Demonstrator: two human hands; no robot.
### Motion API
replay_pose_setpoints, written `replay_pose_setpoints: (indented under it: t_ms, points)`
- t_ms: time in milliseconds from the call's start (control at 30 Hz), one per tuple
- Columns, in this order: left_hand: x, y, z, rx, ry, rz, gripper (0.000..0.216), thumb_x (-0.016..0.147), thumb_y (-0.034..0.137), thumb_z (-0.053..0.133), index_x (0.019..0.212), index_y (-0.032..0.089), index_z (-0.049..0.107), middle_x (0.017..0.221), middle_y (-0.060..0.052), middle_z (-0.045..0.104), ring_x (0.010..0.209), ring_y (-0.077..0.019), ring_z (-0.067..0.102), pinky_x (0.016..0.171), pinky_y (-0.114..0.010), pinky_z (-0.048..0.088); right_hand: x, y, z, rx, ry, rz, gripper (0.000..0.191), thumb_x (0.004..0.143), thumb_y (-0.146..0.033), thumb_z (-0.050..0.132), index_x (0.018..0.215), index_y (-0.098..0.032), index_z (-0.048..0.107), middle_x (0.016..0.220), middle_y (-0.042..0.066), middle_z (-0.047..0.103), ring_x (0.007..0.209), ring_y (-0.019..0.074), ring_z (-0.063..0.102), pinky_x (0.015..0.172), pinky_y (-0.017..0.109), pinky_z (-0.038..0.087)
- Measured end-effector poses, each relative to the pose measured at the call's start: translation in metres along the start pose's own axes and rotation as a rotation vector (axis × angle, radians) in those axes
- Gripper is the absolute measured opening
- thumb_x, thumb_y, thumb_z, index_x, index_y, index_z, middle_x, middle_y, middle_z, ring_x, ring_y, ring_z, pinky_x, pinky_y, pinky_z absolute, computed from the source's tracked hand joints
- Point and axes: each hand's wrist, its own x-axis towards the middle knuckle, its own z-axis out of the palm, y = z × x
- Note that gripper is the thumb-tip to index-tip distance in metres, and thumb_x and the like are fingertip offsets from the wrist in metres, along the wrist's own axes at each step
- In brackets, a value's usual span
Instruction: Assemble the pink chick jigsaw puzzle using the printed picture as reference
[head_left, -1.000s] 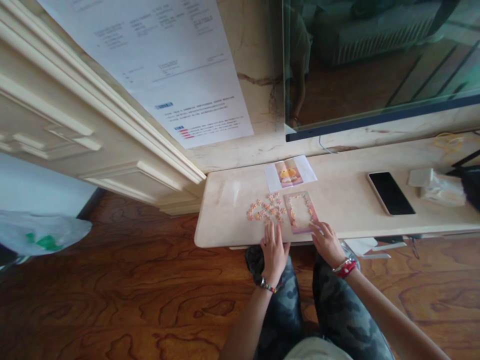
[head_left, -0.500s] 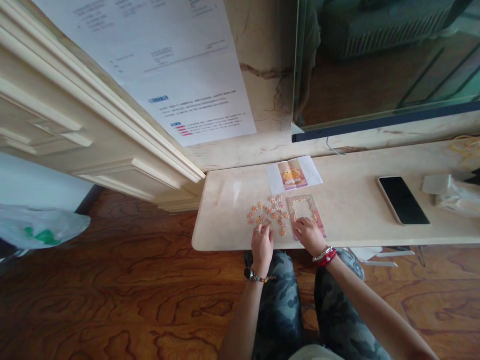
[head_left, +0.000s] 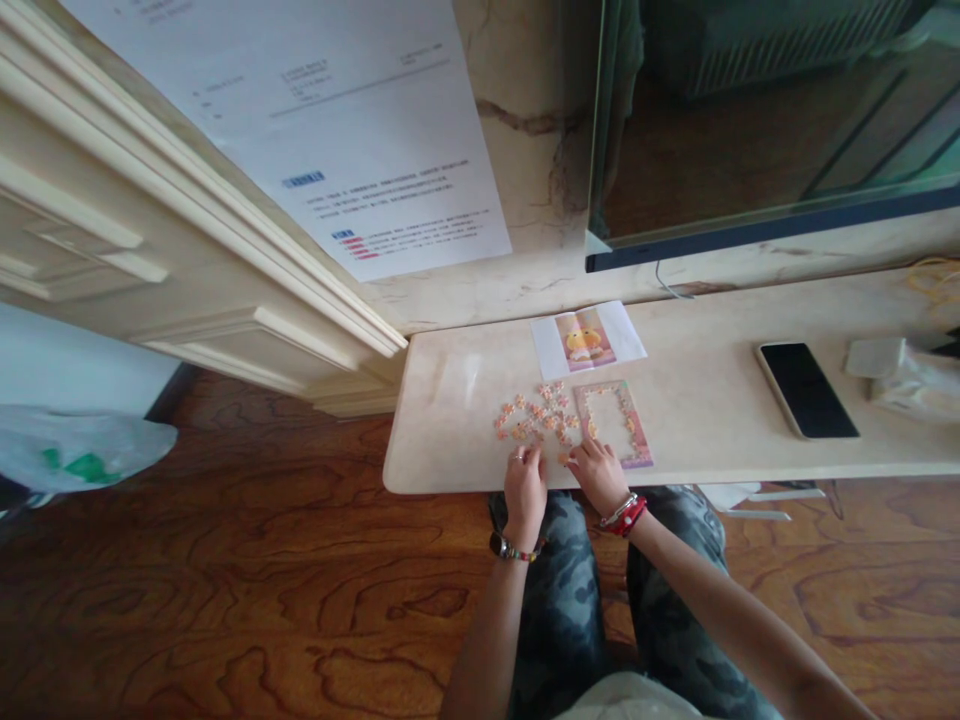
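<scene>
Several small pink and orange puzzle pieces (head_left: 536,414) lie scattered on a cream marble shelf (head_left: 697,400). To their right lies a pink puzzle frame (head_left: 613,422) with only its border filled. My left hand (head_left: 523,488) rests at the near edge of the loose pieces, fingers curled on them. At the frame's near left corner my right hand (head_left: 600,476) has its fingertips pinched by a loose piece; I cannot make out whether it holds one. A reference picture sheet (head_left: 587,340) lies behind the pieces.
A black phone (head_left: 805,390) lies face up at the right of the shelf, beside a white packet (head_left: 896,375). A printed paper (head_left: 352,140) hangs on the wall, with a glass pane (head_left: 765,120) to its right. Wooden floor and a plastic bag (head_left: 75,450) are at left.
My right hand has slid left from the frame's lower right corner to its lower left corner, by the loose pieces. My left hand has curled at the pieces' near edge.
</scene>
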Motion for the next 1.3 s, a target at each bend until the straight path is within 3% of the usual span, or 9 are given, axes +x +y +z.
replay_pose_setpoints:
  t_ms: [200,600,767,967,1133,1300]
  points:
    - [-0.002,0.011,0.005,-0.115,-0.087,0.138,0.015,0.082,0.018,0.041,0.089,0.018,0.055,0.088,-0.005,0.053,0.083,-0.0150,0.053,0.075,-0.030,0.044,-0.005,0.002,0.003,-0.018,0.010,-0.028,0.015,0.082,-0.027,0.045,0.080,-0.017,0.056,0.080,0.007,0.055,0.084,0.0181,0.048,0.069,0.030,0.033]
    - [0.005,0.010,0.007,-0.161,-0.164,0.105,0.019,0.077,0.004,0.039,0.084,0.018,0.050,0.080,-0.004,0.057,0.078,-0.0143,0.055,0.072,-0.030,0.045,-0.005,0.007,-0.001,-0.006,-0.020,-0.069,0.013,0.082,-0.026,0.045,0.083,-0.019,0.057,0.084,0.006,0.055,0.083,0.0170,0.048,0.070,0.029,0.033]
    - [0.003,0.011,0.006,-0.154,-0.156,0.112,0.017,0.080,0.008,0.038,0.086,0.017,0.050,0.082,-0.005,0.056,0.080,-0.0150,0.055,0.072,-0.030,0.046,-0.002,0.009,-0.001,-0.007,-0.026,-0.101,0.016,0.083,-0.024,0.043,0.085,-0.019,0.058,0.082,0.006,0.056,0.082,0.0169,0.049,0.071,0.030,0.032]
    - [0.002,0.004,0.003,-0.099,-0.014,0.052,0.021,0.082,0.019,0.041,0.102,0.017,0.047,0.096,-0.010,0.055,0.088,-0.0175,0.055,0.074,-0.031,0.046,0.004,0.010,0.000,0.002,-0.010,-0.082,0.015,0.082,-0.025,0.046,0.090,-0.020,0.058,0.085,0.006,0.057,0.083,0.0173,0.050,0.071,0.030,0.033]
    - [0.008,-0.020,-0.007,-0.034,0.128,-0.038,0.022,0.083,0.021,0.039,0.101,0.017,0.048,0.089,-0.008,0.056,0.086,-0.0182,0.054,0.073,-0.031,0.045,0.027,0.025,-0.010,0.028,0.006,-0.023,0.017,0.081,-0.021,0.044,0.089,-0.020,0.059,0.089,0.007,0.057,0.085,0.0172,0.050,0.072,0.029,0.033]
    - [0.011,-0.043,-0.016,0.002,0.167,-0.102,0.021,0.082,0.021,0.038,0.099,0.017,0.051,0.087,-0.008,0.054,0.082,-0.0174,0.053,0.071,-0.030,0.045,0.055,0.044,-0.022,0.034,-0.059,0.001,0.020,0.078,-0.018,0.044,0.089,-0.019,0.061,0.091,0.008,0.056,0.085,0.0171,0.050,0.072,0.028,0.035]
